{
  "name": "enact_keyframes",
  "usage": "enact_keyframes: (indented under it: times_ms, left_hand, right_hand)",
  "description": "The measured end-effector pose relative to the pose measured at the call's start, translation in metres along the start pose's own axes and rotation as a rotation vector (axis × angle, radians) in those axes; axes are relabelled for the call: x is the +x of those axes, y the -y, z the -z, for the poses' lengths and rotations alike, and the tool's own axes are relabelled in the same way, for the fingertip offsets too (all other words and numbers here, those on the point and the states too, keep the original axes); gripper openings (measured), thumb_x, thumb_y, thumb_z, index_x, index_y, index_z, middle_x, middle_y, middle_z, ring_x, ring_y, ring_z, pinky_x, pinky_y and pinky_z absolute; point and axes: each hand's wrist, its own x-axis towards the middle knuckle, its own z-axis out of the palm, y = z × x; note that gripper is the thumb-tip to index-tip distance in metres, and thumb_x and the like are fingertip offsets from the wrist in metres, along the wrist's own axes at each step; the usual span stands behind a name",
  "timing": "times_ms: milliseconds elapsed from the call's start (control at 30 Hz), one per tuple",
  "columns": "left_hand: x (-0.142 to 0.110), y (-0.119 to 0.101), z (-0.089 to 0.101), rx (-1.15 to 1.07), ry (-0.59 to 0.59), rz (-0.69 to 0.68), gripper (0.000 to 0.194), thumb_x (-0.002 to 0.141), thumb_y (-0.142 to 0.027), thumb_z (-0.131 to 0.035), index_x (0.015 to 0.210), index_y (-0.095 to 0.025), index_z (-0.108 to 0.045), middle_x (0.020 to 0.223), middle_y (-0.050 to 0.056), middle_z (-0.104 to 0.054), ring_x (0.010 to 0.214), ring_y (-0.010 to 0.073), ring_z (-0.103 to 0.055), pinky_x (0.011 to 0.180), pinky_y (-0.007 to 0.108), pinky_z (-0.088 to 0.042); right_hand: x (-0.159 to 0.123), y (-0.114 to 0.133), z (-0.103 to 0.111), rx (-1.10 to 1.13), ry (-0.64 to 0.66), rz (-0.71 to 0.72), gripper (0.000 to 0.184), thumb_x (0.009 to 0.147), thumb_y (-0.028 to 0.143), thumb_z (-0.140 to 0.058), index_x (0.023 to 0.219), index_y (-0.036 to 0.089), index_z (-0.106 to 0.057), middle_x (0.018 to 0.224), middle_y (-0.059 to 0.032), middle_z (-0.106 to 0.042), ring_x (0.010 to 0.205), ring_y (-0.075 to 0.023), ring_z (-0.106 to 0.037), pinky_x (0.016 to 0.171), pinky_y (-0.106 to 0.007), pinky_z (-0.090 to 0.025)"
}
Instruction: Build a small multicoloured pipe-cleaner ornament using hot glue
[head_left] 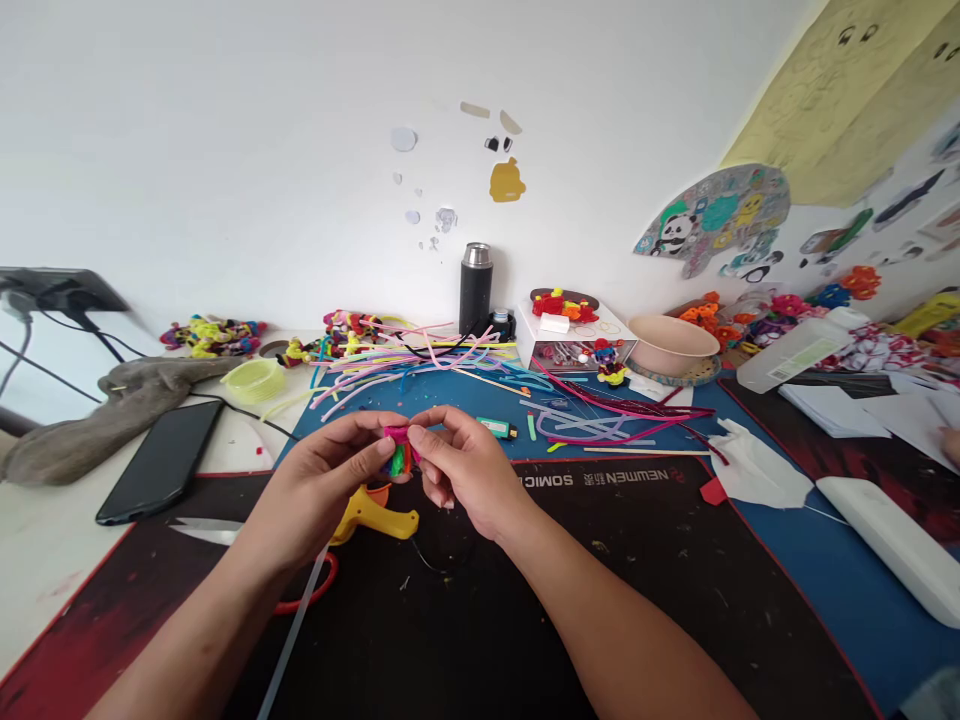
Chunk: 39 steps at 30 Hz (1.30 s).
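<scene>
Between both hands is a small pipe-cleaner piece point(397, 458) in pink, green, orange and blue. My left hand point(311, 482) pinches it from the left with thumb and fingers. From the right, the thumb and forefinger of my right hand point(474, 468) are closed on its pink part. Fingers cover some of the piece. Just below lies a yellow hot glue gun point(386, 517), with a translucent glue stick point(289, 640) running toward the front edge. Scissors point(206, 531) with red handles lie partly behind my left forearm.
Loose pipe cleaners point(420, 362) spread across the back. A black phone point(161, 460) lies left, near a grey plush point(112, 410). Behind stand a black thermos point(476, 290), a white box point(536, 345) and a pinkish bowl point(671, 350). Tissue point(761, 465) and a white elongated case point(892, 545) lie right.
</scene>
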Motion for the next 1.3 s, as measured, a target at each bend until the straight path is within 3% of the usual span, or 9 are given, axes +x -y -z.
enact_keyframes:
  times_ms: [600, 1033, 1300]
  left_hand:
    - [0.0008, 0.0039, 0.0035, 0.027, -0.004, -0.013, 0.037, 0.079, -0.047, -0.098, 0.104, -0.022, -0.088, 0.086, 0.007, -0.08, 0.069, 0.0193, -0.071, 0.058, 0.027, -0.06]
    - [0.0012, -0.001, 0.0024, -0.066, -0.023, 0.046, 0.042, 0.066, -0.044, -0.106, 0.095, -0.02, -0.091, 0.079, 0.008, -0.079, 0.069, 0.019, -0.07, 0.057, 0.026, -0.058]
    - [-0.0009, -0.0015, -0.0001, -0.02, -0.038, 0.021, 0.043, 0.065, -0.047, -0.106, 0.096, -0.021, -0.09, 0.081, 0.007, -0.077, 0.069, 0.0181, -0.068, 0.059, 0.026, -0.058]
  right_hand:
    - [-0.0014, -0.0027, -0.0019, 0.022, 0.01, -0.024, 0.047, 0.084, 0.06, -0.087, 0.099, 0.024, -0.062, 0.058, 0.0122, -0.054, 0.038, -0.0077, -0.047, 0.036, -0.02, -0.026]
    - [-0.0031, 0.0002, -0.0048, 0.052, 0.027, -0.039, 0.052, 0.078, 0.059, -0.094, 0.099, 0.024, -0.061, 0.056, 0.0131, -0.052, 0.039, -0.0084, -0.047, 0.037, -0.021, -0.027]
    - [-0.0023, -0.0005, -0.0036, 0.04, 0.018, -0.029, 0.046, 0.083, 0.057, -0.089, 0.1, 0.024, -0.062, 0.058, 0.0123, -0.053, 0.039, -0.0081, -0.046, 0.038, -0.021, -0.025]
